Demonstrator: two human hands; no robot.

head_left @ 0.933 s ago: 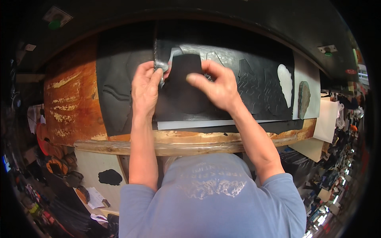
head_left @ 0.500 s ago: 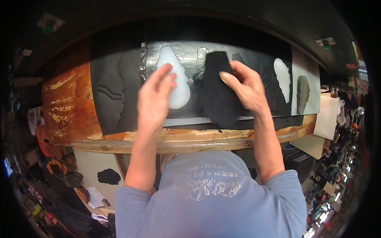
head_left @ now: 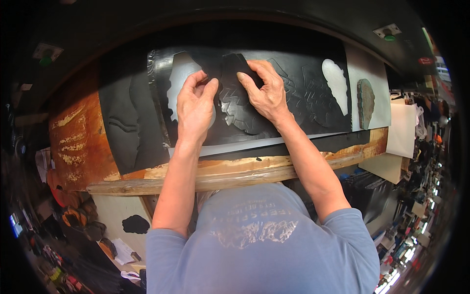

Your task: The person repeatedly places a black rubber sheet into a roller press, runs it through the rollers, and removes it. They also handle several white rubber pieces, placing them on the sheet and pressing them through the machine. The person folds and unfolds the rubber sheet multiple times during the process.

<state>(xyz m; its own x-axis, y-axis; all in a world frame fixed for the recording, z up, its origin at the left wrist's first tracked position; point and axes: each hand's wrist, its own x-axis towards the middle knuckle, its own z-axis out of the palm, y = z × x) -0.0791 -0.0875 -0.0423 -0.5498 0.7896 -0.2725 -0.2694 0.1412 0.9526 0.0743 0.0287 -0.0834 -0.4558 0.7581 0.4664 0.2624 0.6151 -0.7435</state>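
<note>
Loosely curled, the right hand (head_left: 267, 93) meets the narrow end of a dark shape (head_left: 233, 68), mid-table toward the far edge; whether either grip is closed I cannot tell. The left hand (head_left: 194, 108) overlaps a white piece (head_left: 177, 87).

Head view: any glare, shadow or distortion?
Head view: pale glare patches on the black sheet; head view: shadow swallows the sheet's far edge; head view: fisheye bows the wooden rail, and the corners go black.
</note>
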